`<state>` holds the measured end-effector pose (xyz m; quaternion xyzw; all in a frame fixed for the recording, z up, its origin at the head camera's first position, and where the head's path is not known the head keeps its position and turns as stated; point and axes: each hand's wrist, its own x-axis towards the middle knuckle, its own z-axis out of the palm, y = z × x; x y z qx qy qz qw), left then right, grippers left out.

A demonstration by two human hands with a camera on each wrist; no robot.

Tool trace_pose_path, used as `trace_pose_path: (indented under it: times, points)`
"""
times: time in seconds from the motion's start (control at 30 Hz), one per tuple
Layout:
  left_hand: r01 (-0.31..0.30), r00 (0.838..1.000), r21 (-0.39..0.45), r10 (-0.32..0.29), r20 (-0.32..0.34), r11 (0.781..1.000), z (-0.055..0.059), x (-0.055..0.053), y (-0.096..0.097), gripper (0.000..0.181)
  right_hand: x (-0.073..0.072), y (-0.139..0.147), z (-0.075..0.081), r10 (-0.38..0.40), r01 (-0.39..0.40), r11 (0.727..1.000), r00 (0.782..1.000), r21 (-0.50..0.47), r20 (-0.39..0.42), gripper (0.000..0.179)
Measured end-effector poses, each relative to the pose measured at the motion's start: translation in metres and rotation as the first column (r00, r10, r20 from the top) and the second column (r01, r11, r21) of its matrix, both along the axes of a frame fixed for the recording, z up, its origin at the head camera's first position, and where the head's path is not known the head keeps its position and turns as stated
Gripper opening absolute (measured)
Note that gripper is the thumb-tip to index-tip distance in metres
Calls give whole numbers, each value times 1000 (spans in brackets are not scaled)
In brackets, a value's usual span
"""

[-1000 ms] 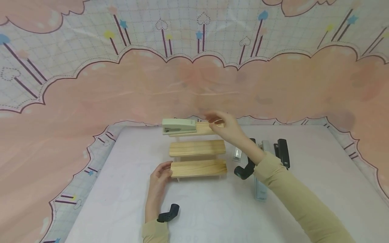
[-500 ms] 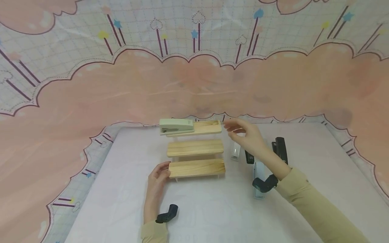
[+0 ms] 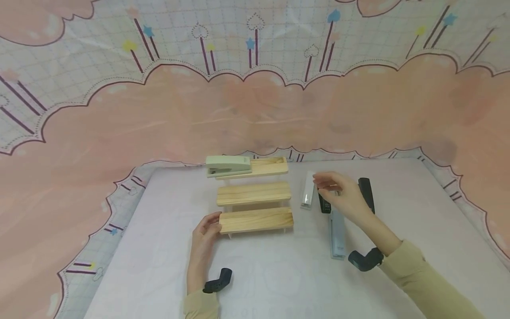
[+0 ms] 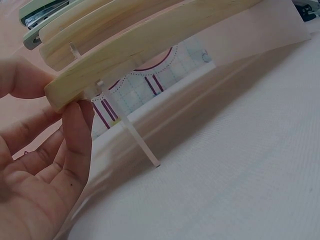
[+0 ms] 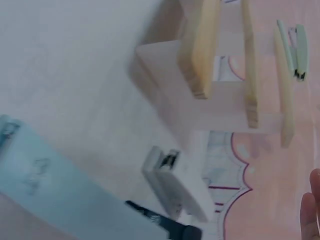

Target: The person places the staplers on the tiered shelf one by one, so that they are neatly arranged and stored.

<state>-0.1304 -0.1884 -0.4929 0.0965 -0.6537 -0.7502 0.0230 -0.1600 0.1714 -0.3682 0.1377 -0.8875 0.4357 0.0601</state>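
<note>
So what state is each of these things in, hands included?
Left hand: gripping the lowest board's left end.
Right hand: fingers bent, seemingly holding nothing.
Wooden shelf: standing upright.
Green stapler: on the top board, jutting past its left end.
White stapler: on the table, unheld.
Blue stapler: on the table, unheld.
Left black stapler: partly hidden.
Right black stapler: partly hidden too.

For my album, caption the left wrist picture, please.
A left hand grips the end of a wooden shelf, green stapler beyond.

wht tbl (image 3: 159, 248), pink & wht cloud-print bkdrp (image 3: 255, 110) behind
</note>
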Motion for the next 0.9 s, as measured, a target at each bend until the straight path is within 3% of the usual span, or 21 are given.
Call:
trace_pose_path:
  times: [0.17, 0.37, 0.9]
  points:
    - [-2, 1000, 14, 2, 12, 1000, -1, 0, 0, 40, 12, 10, -17, -60, 60, 998, 997, 12, 37, 34]
    - [-3, 1000, 18, 2, 30, 1000, -1, 0, 0, 41, 27, 21, -37, -91, 90, 996, 996, -26, -16, 32]
    - [1, 999, 5, -1, 34, 1000, -1, -1, 0, 41, 53, 34, -66, -231, 231, 973, 970, 12, 76, 44]
